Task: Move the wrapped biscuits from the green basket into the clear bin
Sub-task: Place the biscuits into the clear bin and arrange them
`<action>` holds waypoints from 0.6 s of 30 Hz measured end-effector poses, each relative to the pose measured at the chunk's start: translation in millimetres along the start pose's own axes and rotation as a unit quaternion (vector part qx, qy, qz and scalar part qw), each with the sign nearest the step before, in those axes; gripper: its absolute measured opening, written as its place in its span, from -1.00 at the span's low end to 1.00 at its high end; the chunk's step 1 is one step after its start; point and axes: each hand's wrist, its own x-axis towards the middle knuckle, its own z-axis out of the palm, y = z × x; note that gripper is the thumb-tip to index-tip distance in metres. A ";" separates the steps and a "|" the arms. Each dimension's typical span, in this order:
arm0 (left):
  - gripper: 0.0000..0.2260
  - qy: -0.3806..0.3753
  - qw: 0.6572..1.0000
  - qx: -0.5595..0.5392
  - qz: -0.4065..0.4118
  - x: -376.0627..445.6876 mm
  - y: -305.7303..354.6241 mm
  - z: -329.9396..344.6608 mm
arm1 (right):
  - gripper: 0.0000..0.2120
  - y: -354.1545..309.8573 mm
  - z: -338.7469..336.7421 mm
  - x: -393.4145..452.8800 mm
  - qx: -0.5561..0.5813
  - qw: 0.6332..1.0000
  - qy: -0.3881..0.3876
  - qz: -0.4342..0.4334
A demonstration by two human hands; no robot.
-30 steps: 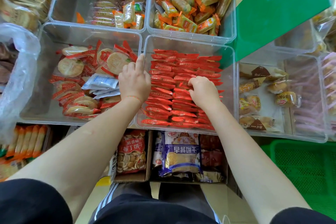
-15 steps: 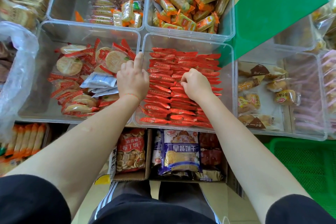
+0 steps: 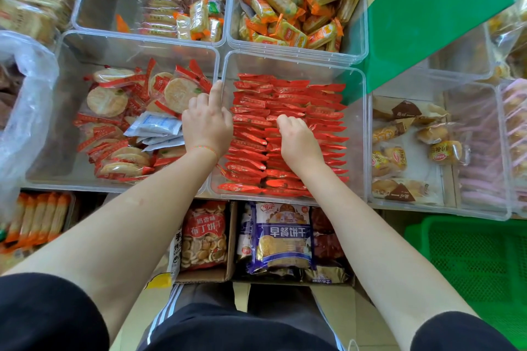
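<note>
1. Wrapped biscuits (image 3: 288,111): red wrappers w/ small pale print, in rows.
2. Clear bin (image 3: 356,134): see-through, colourless.
3. Green basket (image 3: 482,259): bright green, fine mesh pattern.
4. Round crackers (image 3: 176,91): pale tan discs, clear packs w/ red ends.
5. Sachets (image 3: 155,125): white w/ blue print.
6. Bars (image 3: 293,6): yellow-tan, orange ends.
7. Breakfast biscuit bag (image 3: 282,236): blue-purple, white lettering.
8. Board (image 3: 439,17): solid green, yellow strip at top edge.
9. Left wrist cord (image 3: 204,148): thin, orange-green.
10. Sleeves (image 3: 48,313): black.
</note>
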 end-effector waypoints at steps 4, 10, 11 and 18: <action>-0.51 -0.002 1.000 0.004 0.000 0.0 -1.2 0.6 | -0.89 8.3 -0.2 0.1 0.022 0.999 0.004 0.026; -0.52 0.001 1.000 -0.002 -0.001 -0.1 -0.9 1.0 | -0.87 12.1 -20.9 22.9 -0.042 0.995 0.090 -0.002; -0.52 0.001 1.000 -0.001 -0.001 0.1 -1.1 0.9 | -0.86 14.8 -22.8 29.9 -0.058 0.994 0.092 0.000; -0.52 0.002 1.000 0.000 -0.002 0.0 -1.8 1.6 | -0.82 12.2 -20.2 53.0 -0.131 0.990 -0.051 -0.030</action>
